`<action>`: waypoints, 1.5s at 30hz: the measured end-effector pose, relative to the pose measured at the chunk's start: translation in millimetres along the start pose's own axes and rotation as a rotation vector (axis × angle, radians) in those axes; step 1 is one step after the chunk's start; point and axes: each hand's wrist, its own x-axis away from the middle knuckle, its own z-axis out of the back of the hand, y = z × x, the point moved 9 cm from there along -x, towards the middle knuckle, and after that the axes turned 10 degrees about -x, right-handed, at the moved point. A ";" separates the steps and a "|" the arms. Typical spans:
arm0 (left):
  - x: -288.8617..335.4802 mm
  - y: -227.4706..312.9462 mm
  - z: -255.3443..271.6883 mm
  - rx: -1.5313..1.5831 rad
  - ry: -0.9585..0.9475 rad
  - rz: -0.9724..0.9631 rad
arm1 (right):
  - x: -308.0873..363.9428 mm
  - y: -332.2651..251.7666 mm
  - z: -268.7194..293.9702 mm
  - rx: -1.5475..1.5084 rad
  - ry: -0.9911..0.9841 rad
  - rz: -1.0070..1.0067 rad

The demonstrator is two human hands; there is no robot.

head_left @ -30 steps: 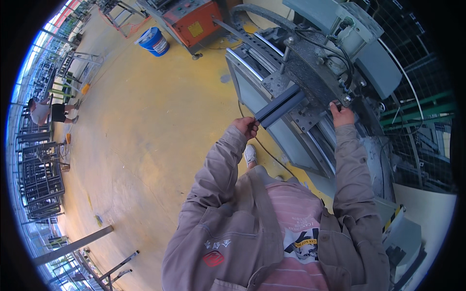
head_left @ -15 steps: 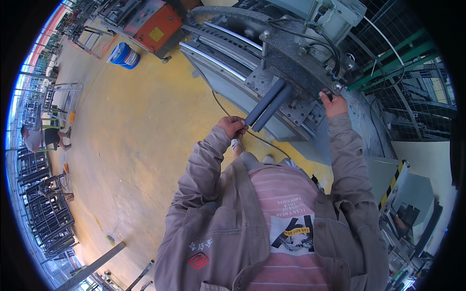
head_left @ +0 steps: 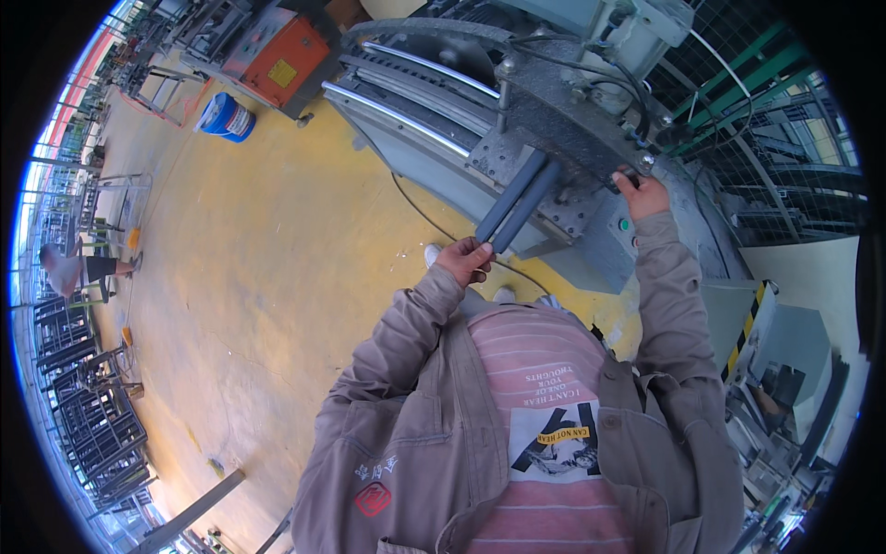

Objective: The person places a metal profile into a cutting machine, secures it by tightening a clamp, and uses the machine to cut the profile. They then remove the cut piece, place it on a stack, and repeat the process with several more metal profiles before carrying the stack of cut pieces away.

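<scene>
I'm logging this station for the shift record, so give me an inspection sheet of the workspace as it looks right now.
Surface: yellow painted floor, scuffed and stained.
Job's things: two dark bars sloping down from the grey machine; a black plate on top of the machine.
Clutter: blue bucket on the floor by an orange cabinet.
Hands: left hand, fingers closed round the lower ends of the bars; right hand on the machine's edge, grip not clear.
Cables: a black cable trails across the floor beneath the machine; more run over its top.
Surroundings: metal racks at left, another person standing there; green mesh fencing at right.
</scene>
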 end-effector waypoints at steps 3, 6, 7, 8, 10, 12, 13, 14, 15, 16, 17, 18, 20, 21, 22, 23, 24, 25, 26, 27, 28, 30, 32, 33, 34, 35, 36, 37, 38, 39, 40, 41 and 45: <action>-3.1 -6.9 0.8 0.038 -0.001 0.016 | -5.7 -2.6 4.1 0.001 -0.115 -0.002; -14.7 8.0 4.0 0.210 -0.031 0.066 | -32.7 -3.3 61.1 0.313 -0.013 0.015; -18.4 12.1 1.2 0.251 -0.097 0.065 | -41.4 -6.9 80.8 0.412 0.023 0.024; -17.4 6.1 -2.8 0.283 -0.124 0.067 | -45.1 -13.3 91.6 0.465 0.038 0.022; -12.3 -7.7 -8.6 0.351 -0.172 0.073 | -52.2 -57.4 100.9 0.474 0.059 0.192; -6.8 -13.8 -8.4 0.438 -0.207 0.075 | -45.5 -142.3 90.2 0.370 0.074 0.536; -5.6 -15.7 -12.7 0.462 -0.230 0.078 | -36.4 -156.8 89.8 0.349 0.090 0.616; -6.8 -21.5 -5.0 0.445 -0.131 0.043 | -29.1 -165.5 85.9 0.326 0.098 0.695; -5.9 -26.4 1.6 0.434 -0.082 0.028 | -22.4 -164.1 80.2 0.335 0.084 0.686; -7.0 -29.1 9.8 0.416 -0.035 0.012 | -19.7 -163.1 73.5 0.317 0.092 0.672; -4.0 -41.3 41.4 0.087 0.134 -0.020 | -18.1 -168.0 62.2 0.281 0.094 0.672; -2.5 -42.1 53.7 -0.083 0.204 -0.035 | -14.5 -161.7 61.8 0.268 0.104 0.657; 0.9 -42.9 78.4 -0.267 0.304 0.042 | -12.1 -150.2 69.4 0.089 0.146 0.623; 2.4 -36.0 93.0 -0.287 0.317 0.081 | -9.3 -148.4 68.6 0.023 0.164 0.609; 6.8 -29.8 107.0 -0.303 0.333 0.125 | -6.8 -147.8 65.0 0.058 0.212 0.598; 10.5 -4.3 124.6 -0.445 0.357 0.018 | -4.3 -150.0 58.9 0.066 0.241 0.588; -1.9 17.5 119.7 -0.493 0.349 -0.028 | -1.4 -148.2 58.8 0.086 0.274 0.574; -13.5 40.2 113.5 -0.543 0.339 -0.077 | -10.3 -142.0 61.6 -0.082 0.227 0.498; -26.6 62.3 105.3 -0.592 0.328 -0.125 | -18.3 -142.4 60.4 -0.090 0.222 0.470; -49.7 79.2 89.4 -0.702 0.235 -0.169 | -27.4 -146.7 57.2 -0.106 0.215 0.449; -69.1 88.9 69.4 -0.767 0.172 -0.201 | -34.3 -150.8 55.3 -0.120 0.211 0.423; -105.2 87.6 35.6 -0.882 0.063 -0.209 | -34.3 -168.9 34.2 0.377 0.321 0.466; -135.5 72.7 8.9 -0.967 0.034 -0.232 | -24.5 -169.2 33.8 0.674 0.460 0.509; -134.0 68.4 36.7 -1.015 0.086 -0.218 | 7.5 -188.7 -1.1 0.522 0.586 0.586; -134.0 58.7 40.1 -0.979 0.091 -0.217 | 37.5 -171.6 -28.5 0.287 0.589 0.488; -134.6 49.3 41.7 -0.944 0.094 -0.217 | 70.7 -152.8 -54.9 0.050 0.611 0.395; -138.2 34.5 31.8 -0.936 0.090 -0.154 | 98.3 -111.3 -93.0 -0.136 0.609 0.247; -149.7 34.3 11.4 -0.940 0.067 -0.149 | 114.1 -60.4 -138.1 -0.280 0.571 0.021; -161.1 41.1 -27.8 -0.939 0.023 -0.166 | 125.2 -3.9 -169.8 -0.395 0.545 -0.195; -171.1 63.1 -30.2 -1.012 0.032 -0.268 | 114.4 12.1 -213.3 -0.518 0.481 -0.333; -174.9 48.1 -53.1 -1.030 -0.043 -0.287 | 112.1 56.5 -219.2 -0.553 0.490 -0.419; -174.3 40.4 -91.3 -1.036 -0.135 -0.323 | 110.6 98.8 -206.5 -0.574 0.521 -0.497; -119.6 -12.9 -38.8 -0.900 -0.159 -0.351 | 132.8 91.2 -247.4 -0.624 0.285 -0.672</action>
